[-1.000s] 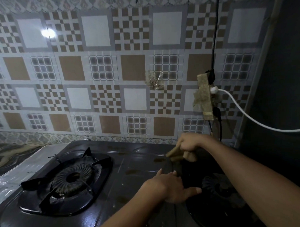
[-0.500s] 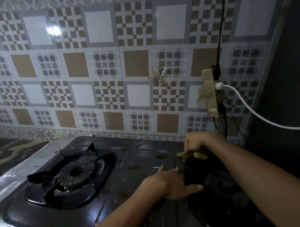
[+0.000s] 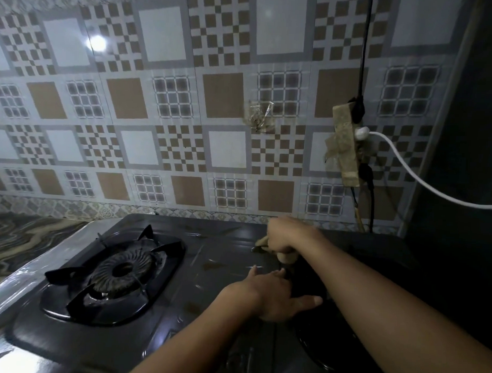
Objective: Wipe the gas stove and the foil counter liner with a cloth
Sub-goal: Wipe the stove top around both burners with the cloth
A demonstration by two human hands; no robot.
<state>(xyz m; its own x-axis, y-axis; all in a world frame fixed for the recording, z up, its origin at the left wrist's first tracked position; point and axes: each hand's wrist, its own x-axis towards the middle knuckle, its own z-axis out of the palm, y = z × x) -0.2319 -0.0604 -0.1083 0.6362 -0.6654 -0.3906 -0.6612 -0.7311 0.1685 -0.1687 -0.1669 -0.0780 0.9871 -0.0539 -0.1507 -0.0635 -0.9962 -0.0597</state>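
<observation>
Head view: the right burner [image 3: 346, 315] at 5 o'clock is lost in shadow beneath the forearms. The right hand [image 3: 286, 238] has its grip closed around a tan cloth [image 3: 284, 256], mostly hidden, pressed on the gas stove [image 3: 217, 258] near centre. The left hand [image 3: 274, 296] rests flat, fingers relaxed. Foil liner [image 3: 41, 265] edges the worktop at 8 o'clock; patterned wall tiles [image 3: 158, 99] fill 12 o'clock.

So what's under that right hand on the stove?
The right hand grips a tan cloth pressed on the dark gas stove. Only the cloth's edges show; the stove surface beneath is covered.
</observation>
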